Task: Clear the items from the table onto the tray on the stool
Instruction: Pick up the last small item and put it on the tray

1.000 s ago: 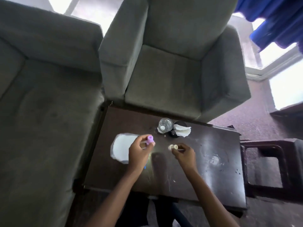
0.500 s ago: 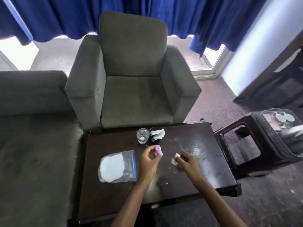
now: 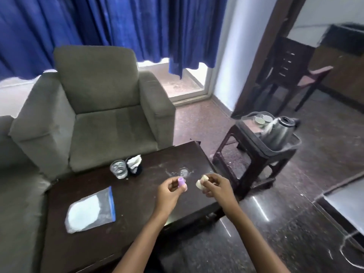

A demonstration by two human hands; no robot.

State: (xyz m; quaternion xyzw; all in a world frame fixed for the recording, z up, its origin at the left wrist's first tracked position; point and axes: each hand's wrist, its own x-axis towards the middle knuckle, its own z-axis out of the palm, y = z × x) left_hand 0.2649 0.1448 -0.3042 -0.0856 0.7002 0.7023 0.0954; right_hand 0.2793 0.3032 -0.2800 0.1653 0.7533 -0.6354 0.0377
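Partway, imo: left hand [image 3: 169, 192] pinches a small purple plastic cap [image 3: 181, 182], right hand [image 3: 216, 187] a cream cap [image 3: 201, 183] (neither on the black tray [image 3: 279, 152] yet) — clear glass tumbler [image 3: 118, 169] & zip bag w/ white powder [image 3: 90, 209] left to go.

Grey-green armchair [image 3: 102, 123] just beyond the desk's [image 3: 134, 203] far edge. Matching sofa [image 3: 17, 203] along its left edge. Blue curtains [image 3: 98, 22] behind, over a bright doorway [image 3: 173, 81]. Dark speckled floor [image 3: 295, 223]. Blurred wooden chair [image 3: 287, 62] far right.

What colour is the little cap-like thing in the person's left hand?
Light purple. The small cylinder pinched in the left hand shows clearly in the head view.
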